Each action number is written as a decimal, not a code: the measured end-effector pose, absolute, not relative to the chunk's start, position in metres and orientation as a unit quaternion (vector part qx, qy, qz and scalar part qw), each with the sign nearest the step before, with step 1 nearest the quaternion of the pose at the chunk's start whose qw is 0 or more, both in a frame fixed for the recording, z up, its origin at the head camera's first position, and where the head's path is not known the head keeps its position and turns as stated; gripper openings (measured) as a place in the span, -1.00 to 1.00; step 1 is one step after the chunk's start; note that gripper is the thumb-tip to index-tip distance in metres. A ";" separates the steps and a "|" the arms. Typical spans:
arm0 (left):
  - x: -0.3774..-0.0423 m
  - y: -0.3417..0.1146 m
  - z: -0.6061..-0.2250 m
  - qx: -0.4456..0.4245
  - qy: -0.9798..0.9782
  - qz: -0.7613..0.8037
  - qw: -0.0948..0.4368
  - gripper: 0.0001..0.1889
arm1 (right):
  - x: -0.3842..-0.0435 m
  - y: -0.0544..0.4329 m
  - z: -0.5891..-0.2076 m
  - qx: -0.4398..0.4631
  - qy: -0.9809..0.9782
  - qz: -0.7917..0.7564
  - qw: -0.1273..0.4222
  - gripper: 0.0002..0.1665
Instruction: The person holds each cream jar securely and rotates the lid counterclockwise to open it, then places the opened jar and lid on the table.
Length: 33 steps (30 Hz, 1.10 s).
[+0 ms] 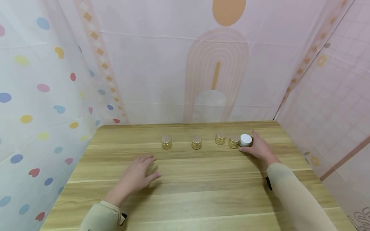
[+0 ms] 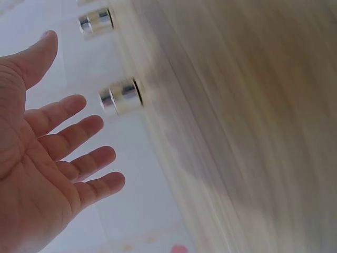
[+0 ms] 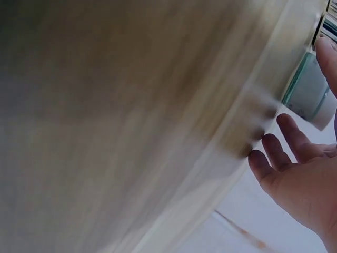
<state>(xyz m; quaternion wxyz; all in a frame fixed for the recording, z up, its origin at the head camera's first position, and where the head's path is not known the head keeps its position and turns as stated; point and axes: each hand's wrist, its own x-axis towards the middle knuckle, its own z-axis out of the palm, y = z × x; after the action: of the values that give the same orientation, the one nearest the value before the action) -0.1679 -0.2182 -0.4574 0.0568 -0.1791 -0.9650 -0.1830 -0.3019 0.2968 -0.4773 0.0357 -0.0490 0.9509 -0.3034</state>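
Note:
My right hand is around a small jar with a white lid, thumb on the near side and fingers on the far side. The right wrist view shows this jar's clear, greenish glass body upright on the table, with spread fingers beside it. A gold-lidded jar stands close on its left, near my thumb. My left hand hovers over the table at left with fingers apart and nothing in it; its nearest jar is the leftmost gold one.
Two more gold jars, one in the middle and one farther right, stand in the same loose row near the back of the wood-grain table. A patterned cloth hangs behind the table, with more cloth at both sides.

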 end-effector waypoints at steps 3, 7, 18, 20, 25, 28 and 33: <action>-0.164 -0.209 -0.455 -0.185 -0.963 -0.191 0.052 -0.28 | -0.305 0.292 -0.479 -0.049 0.954 -0.295 0.024 0.42; -0.160 -0.203 -0.453 -0.188 -0.960 -0.203 0.046 -0.27 | -0.307 0.288 -0.480 -0.046 0.957 -0.287 0.019 0.35; -0.153 -0.198 -0.455 -0.188 -0.955 -0.229 0.030 -0.29 | -0.301 0.288 -0.474 -0.026 0.957 -0.288 0.019 0.18; -0.151 -0.197 -0.453 -0.190 -0.953 -0.235 0.030 -0.29 | -0.295 0.290 -0.472 -0.022 0.956 -0.292 0.021 0.17; -0.148 -0.194 -0.448 -0.192 -0.949 -0.248 0.024 -0.31 | -0.279 0.295 -0.467 -0.027 0.954 -0.297 0.017 0.07; -0.146 -0.191 -0.446 -0.194 -0.947 -0.255 0.020 -0.31 | -0.269 0.297 -0.464 -0.044 0.954 -0.296 0.001 -0.04; -0.143 -0.188 -0.444 -0.201 -0.943 -0.264 0.017 -0.33 | -0.248 0.295 -0.462 -0.074 0.952 -0.297 -0.025 -0.15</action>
<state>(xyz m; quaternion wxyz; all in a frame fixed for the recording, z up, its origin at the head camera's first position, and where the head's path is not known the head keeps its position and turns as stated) -0.1426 -0.1878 -0.4440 0.0174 -0.2011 -0.9431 -0.2642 -0.2483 0.2952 -0.4625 -0.0252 -0.0737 0.9517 -0.2970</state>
